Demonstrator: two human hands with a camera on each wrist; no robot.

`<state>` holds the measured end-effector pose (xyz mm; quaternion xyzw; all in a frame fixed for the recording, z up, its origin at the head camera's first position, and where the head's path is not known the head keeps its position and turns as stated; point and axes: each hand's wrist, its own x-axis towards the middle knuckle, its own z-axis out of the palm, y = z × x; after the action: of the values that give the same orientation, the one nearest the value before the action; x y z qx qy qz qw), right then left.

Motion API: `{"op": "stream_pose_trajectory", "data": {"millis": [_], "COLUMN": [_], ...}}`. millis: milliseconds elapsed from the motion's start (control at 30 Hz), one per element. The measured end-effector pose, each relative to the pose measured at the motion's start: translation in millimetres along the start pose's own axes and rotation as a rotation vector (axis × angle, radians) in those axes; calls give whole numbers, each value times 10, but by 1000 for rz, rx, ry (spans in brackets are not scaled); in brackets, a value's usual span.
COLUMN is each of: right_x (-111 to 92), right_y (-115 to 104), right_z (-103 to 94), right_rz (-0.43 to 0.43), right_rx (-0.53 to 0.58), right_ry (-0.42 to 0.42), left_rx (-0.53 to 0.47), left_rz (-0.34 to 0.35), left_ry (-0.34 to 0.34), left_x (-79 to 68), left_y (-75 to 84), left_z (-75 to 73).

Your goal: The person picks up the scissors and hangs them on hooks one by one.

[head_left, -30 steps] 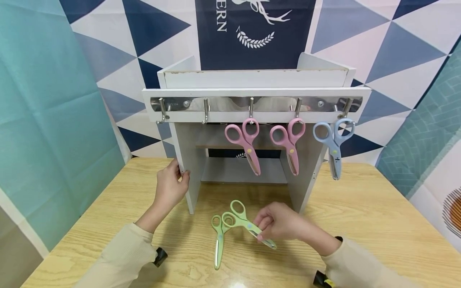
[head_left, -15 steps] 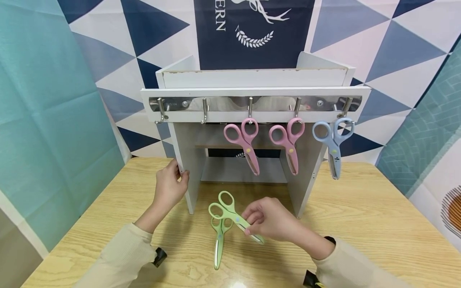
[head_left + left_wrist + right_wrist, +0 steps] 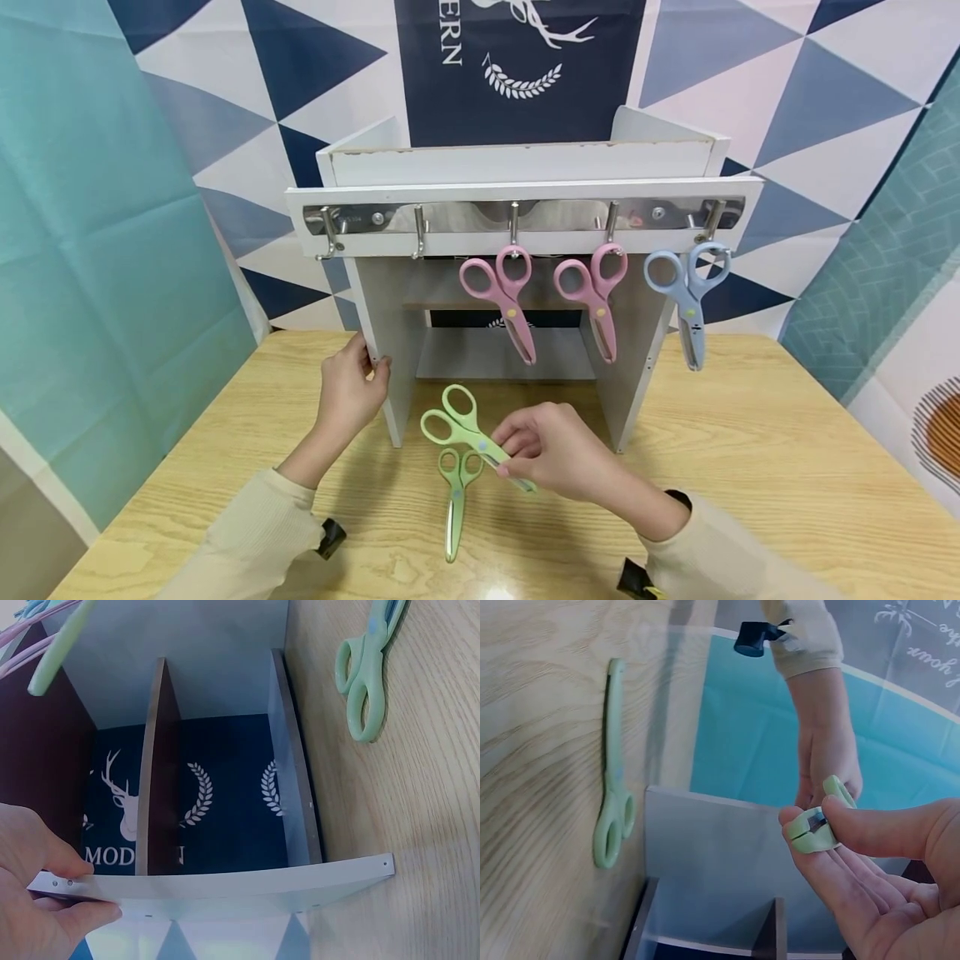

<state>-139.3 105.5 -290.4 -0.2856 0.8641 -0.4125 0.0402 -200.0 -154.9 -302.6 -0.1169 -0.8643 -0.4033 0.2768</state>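
My right hand [image 3: 558,450] pinches a pair of green scissors [image 3: 468,429] by the blades, handle rings pointing up and left, raised above the table. In the right wrist view thumb and fingers close on the blade end of these scissors [image 3: 814,831]. A second pair of green scissors [image 3: 455,508] lies on the table below, rings away from me. My left hand [image 3: 351,385] grips the front edge of the left side panel of a white shelf unit [image 3: 390,333]; the left wrist view shows thumb and fingers around that panel [image 3: 225,889].
A metal hook rail [image 3: 472,215] runs across the unit's upper front. Pink scissors [image 3: 506,300], more pink scissors [image 3: 597,300] and blue scissors [image 3: 688,296] hang from its three right hooks. Its two left hooks [image 3: 419,232] carry nothing. The unit stands on a wooden table [image 3: 750,467].
My right hand has moved left and upward with the green scissors, whose rings now sit above the other green pair. The left hand keeps its grip on the panel. The view has shifted slightly.
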Motion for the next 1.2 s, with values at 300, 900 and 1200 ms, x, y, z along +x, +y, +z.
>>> {"op": "stream_pose_trajectory", "data": {"millis": [300,900,1200], "right_x": [42,125,165], "right_y": [-144,-295,-362], "right_z": [3,-22,-34], "right_rz": [2,-43,-59], "right_rx": [47,73,82], "right_ry": [-1,42,62], "left_rx": [-14,-4,24], "left_rz": [-9,-11,-10], "left_ry": [-1,10,23], "left_x": [-4,-10,-7], "left_y": [13,4,-11], "left_z": [-12,-7,5]}}
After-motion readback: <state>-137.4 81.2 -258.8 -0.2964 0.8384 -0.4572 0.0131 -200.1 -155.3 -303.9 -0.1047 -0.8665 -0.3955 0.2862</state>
